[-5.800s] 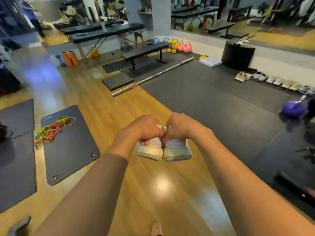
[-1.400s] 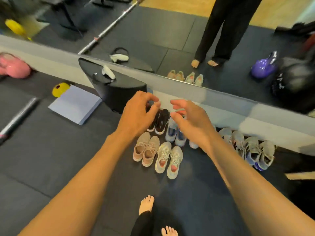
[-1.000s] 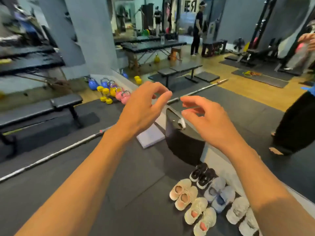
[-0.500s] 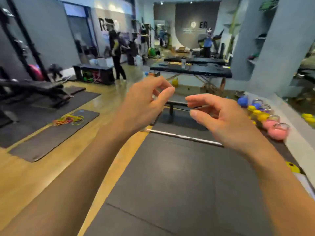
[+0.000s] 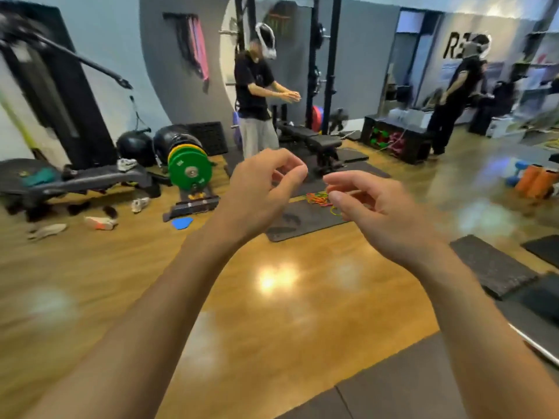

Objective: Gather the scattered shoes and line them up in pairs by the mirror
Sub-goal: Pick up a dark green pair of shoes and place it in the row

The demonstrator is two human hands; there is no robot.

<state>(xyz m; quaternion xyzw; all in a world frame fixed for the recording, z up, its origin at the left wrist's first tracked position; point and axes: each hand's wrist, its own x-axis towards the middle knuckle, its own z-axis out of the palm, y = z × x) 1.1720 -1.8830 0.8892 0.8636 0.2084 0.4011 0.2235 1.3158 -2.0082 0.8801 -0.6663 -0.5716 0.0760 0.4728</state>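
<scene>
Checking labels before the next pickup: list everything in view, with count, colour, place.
loose shoes: three, pale or white with orange, wood floor at left
shoe on bench: one, white, on the left bench
left bench: one, dark grey, far left
weight plates: one stack, green and yellow, behind the shoes
blue pad: one, blue, floor near the plates
bands: one bunch, mixed colours, on the dark mat
dark mat: one, dark grey, centre floor
rollers: two, orange, far right
people: two, black tops, standing in the background
left hand: one, empty, fingers loosely curled, centre
right hand: one, empty, fingers loosely curled, beside it
</scene>
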